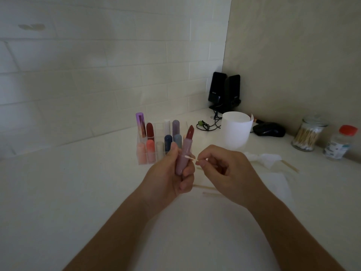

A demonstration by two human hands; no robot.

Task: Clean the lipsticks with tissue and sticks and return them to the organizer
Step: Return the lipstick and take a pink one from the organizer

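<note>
My left hand (172, 174) grips an uncapped lipstick (185, 148) upright; its tube is mauve and its dark red bullet points up. My right hand (224, 173) pinches a cotton swab (190, 157) whose tip touches the side of the tube. Just behind my hands stands a clear organizer (159, 130) holding several capped lipsticks in pink, red, white, blue and lilac. A crumpled tissue (263, 158) lies to the right, with a flat tissue (273, 182) under my right hand. Used sticks (211, 194) lie on the counter beneath my hands.
A white cup (236, 132) stands behind my right hand. Farther right are a glass jar of cotton swabs (307, 134) and a small bottle with a red cap (340, 142). Black speakers (224, 90), a cable and a mouse (269, 130) fill the corner. Another stick (291, 166) lies by the tissue.
</note>
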